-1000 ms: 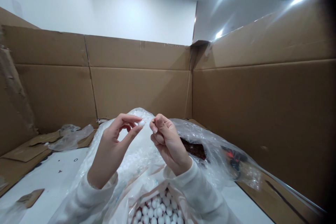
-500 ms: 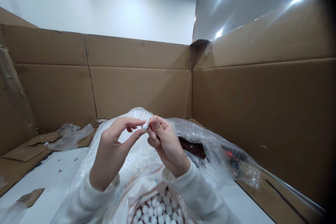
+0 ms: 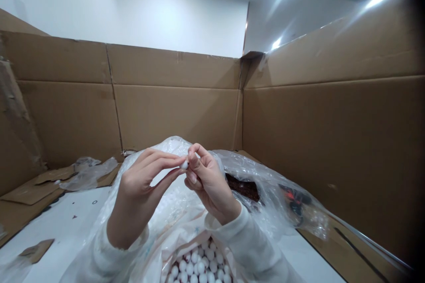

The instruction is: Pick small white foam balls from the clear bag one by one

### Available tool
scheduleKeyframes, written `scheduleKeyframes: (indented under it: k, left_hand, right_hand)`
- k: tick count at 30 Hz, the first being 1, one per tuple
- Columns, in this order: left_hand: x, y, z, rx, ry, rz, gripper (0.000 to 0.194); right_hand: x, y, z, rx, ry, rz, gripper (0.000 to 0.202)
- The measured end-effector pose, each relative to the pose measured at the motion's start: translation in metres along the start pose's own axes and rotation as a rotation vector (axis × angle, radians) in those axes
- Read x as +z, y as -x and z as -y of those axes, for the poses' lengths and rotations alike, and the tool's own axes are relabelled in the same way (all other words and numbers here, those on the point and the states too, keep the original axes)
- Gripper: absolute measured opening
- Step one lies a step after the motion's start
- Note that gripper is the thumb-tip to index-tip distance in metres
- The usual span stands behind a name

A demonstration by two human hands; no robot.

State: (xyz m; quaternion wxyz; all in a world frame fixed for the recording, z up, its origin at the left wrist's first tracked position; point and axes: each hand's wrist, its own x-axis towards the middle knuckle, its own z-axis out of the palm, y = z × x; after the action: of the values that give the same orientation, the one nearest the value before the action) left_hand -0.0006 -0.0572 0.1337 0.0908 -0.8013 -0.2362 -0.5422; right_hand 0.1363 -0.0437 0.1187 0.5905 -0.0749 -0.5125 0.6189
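A small white ball (image 3: pixel 184 165) sits between my two hands, above the plastic bags. My left hand (image 3: pixel 148 181) pinches it between thumb and fingertips from the left. My right hand (image 3: pixel 207 177) has its thumb and index finger pressed together right against the ball's other side; whatever small thing they grip there is mostly hidden by the fingers. Below my wrists, an open plastic bag (image 3: pixel 156 261) holds many similar white balls (image 3: pixel 201 267), with bits of dark red among them.
Cardboard walls (image 3: pixel 175 110) rise behind and to the right. Clear plastic (image 3: pixel 272 177) on the right covers a dark brown piece (image 3: pixel 244 188) and a red-and-black item (image 3: pixel 294 199). Cardboard scraps (image 3: pixel 36 185) and crumpled plastic (image 3: pixel 89 174) lie left on the white surface (image 3: pixel 83 216).
My left hand has shifted slightly, its fingers flatter and closer to my right hand. The white ball now sits nearer the right fingertips and a little lower.
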Motion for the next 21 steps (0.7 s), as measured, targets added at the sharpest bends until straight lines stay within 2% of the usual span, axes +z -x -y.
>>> scheduleKeyframes:
  k: [4, 9, 12, 16, 18, 19, 21]
  left_hand:
    - [-0.002, -0.001, -0.004, 0.015, 0.011, 0.01, 0.014]
    - [-0.003, -0.003, -0.004, 0.024, 0.018, 0.018, 0.013]
    - [-0.003, -0.003, -0.001, -0.019, 0.029, 0.039, 0.011]
    - [-0.004, -0.002, 0.0, -0.148, 0.007, 0.037, 0.009]
    - [-0.005, -0.001, -0.002, -0.165, -0.017, 0.029, 0.009]
    - [-0.006, -0.001, -0.003, -0.154, -0.018, 0.055, 0.009]
    - [-0.007, -0.001, -0.006, -0.103, 0.017, 0.208, 0.008]
  right_hand:
    - [0.001, 0.001, 0.001, 0.01, 0.006, 0.022, 0.022]
    - [0.004, 0.002, 0.002, -0.008, 0.057, -0.028, 0.023]
    - [0.007, 0.002, 0.001, 0.013, 0.061, -0.038, 0.024]
    - [0.003, -0.001, -0.001, 0.116, -0.117, -0.045, 0.024]
    - [-0.004, -0.005, -0.001, 0.181, -0.262, -0.084, 0.023]
    - [-0.01, -0.007, -0.001, 0.217, -0.329, -0.109, 0.022]
    - [-0.022, -0.013, -0.001, 0.254, -0.441, -0.196, 0.022]
